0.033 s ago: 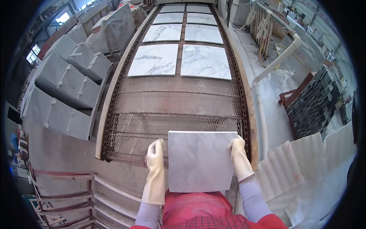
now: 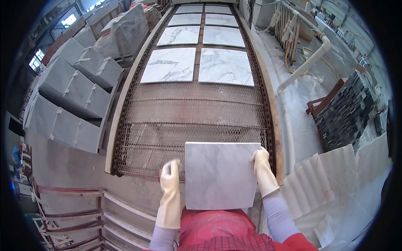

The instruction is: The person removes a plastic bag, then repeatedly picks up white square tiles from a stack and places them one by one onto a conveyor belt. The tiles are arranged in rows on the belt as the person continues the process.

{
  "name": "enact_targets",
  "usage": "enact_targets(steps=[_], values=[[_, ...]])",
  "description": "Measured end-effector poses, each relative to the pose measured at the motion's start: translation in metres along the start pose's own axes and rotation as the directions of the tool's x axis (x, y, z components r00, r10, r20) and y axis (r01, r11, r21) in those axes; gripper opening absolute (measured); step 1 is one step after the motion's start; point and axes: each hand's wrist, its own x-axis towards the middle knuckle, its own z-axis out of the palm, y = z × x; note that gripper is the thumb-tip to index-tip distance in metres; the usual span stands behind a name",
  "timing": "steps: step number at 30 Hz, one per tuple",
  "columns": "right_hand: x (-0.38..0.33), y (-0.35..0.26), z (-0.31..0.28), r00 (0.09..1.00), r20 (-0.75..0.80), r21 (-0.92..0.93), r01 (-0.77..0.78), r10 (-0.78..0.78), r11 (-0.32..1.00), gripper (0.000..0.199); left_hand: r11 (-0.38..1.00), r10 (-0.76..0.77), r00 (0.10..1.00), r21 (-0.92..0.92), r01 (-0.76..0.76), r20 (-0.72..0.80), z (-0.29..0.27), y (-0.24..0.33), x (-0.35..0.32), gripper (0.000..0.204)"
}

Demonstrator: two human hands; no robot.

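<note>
In front of my red apron stands a square grey-white marble tile point(image 2: 220, 175), tilted, its lower edge against the apron. My right hand point(image 2: 260, 160), in a cream rubber glove, grips its upper right corner. My left hand point(image 2: 170, 170), gloved alike, is curled closed just left of the tile, with a narrow gap between them. Its fingertips are slightly blurred, and anything inside them is hidden. Beyond the tile, a mesh conveyor belt point(image 2: 180, 109) carries rows of white, grey-veined tiles, the nearest pair being a left tile point(image 2: 168, 65) and a right tile point(image 2: 226, 67).
Wooden rails point(image 2: 277, 142) border the belt. Stacked grey slabs point(image 2: 69, 123) stand on the left, above a slatted metal rack point(image 2: 125, 209). To the right are a bent white pipe point(image 2: 307, 62), a dark mosaic panel point(image 2: 347, 111) and wavy pale sheets point(image 2: 314, 184).
My left hand has dropped slightly beside the tile. The tile's top edge sits a touch higher, while my right hand keeps its grip. The tiles on the belt look almost unmoved.
</note>
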Motion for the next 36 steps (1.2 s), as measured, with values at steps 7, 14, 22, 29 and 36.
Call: enact_targets(steps=[7,14,22,29,36], values=[[-0.017,0.017,-0.028,0.859,0.078,-0.434,0.486,-0.506,0.759,0.056,0.737,-0.592,0.803,0.449,0.505,0.071,-0.061,-0.071,-0.102,0.065],[-0.079,0.063,-0.119,0.876,0.262,-0.411,0.481,-0.404,0.775,0.032,0.724,-0.652,0.697,-0.030,0.690,0.299,-0.046,-0.101,-0.118,0.079],[-0.092,0.126,-0.151,0.864,0.471,-0.527,0.115,0.177,0.842,0.051,0.540,-0.748,0.594,-0.247,0.804,0.297,-0.039,-0.094,-0.121,0.084],[-0.085,0.118,-0.142,0.869,0.465,-0.547,0.131,0.171,0.827,0.050,0.589,-0.633,0.643,-0.272,0.761,0.432,-0.033,-0.106,-0.136,0.086],[-0.075,0.103,-0.143,0.889,0.413,-0.533,0.061,0.197,0.844,0.051,0.689,-0.536,0.746,-0.305,0.657,0.395,-0.024,-0.105,-0.136,0.081]])
